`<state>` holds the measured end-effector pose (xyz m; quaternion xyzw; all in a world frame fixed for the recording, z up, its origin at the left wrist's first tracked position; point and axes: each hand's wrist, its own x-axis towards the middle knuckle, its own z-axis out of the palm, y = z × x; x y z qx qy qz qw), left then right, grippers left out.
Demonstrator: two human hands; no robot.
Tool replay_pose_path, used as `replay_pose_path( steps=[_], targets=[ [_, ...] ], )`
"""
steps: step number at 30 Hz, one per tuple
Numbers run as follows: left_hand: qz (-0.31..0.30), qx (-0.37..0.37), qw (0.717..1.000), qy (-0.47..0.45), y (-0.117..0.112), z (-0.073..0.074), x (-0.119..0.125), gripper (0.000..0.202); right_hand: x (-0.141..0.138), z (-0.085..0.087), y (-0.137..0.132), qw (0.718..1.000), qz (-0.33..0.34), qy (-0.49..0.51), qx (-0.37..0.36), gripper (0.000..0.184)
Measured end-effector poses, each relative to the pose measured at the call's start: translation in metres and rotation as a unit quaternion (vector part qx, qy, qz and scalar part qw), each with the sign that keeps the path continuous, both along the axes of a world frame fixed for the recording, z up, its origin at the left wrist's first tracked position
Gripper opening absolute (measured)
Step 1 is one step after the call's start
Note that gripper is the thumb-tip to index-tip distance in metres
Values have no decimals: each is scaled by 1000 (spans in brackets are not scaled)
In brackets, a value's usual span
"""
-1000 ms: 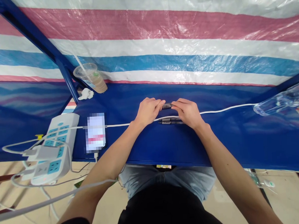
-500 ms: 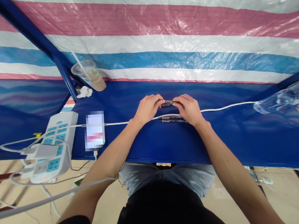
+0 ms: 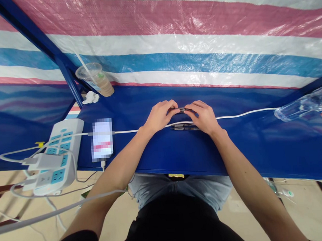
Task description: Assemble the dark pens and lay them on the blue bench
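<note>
My left hand and my right hand meet over the blue tabletop, fingers curled. Between their fingertips they pinch a small dark object, one hand on each end. Just below it, two thin dark pen-like pieces lie side by side on the table, beside a white cable that runs across the surface under my hands.
A phone lies left of my hands, plugged in at its near end. A white power strip with plugs sits at the far left. A plastic cup with a straw stands at the back left. A clear plastic bottle lies at the right.
Both hands have stayed together on the small dark object, with the fingers closing in over it slightly. The view has shifted down a little.
</note>
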<state>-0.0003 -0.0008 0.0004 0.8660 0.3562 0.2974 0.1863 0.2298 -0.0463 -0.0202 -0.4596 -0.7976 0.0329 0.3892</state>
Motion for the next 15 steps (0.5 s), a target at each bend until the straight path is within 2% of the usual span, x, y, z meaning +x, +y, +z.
replay_pose_path(
  steps=[3,12,15],
  targets=[
    [6,-3,1000,2,-1,3,0,29,1,0,0,1000,-1,1,1,22],
    [-25,-13,999,-27,-1,1,-1,16,3,1,0,1000,-10,4,-6,23],
    [-15,-13,1000,-14,0,2,-1,26,2,0,0,1000,-2,8,-8,24]
  ],
)
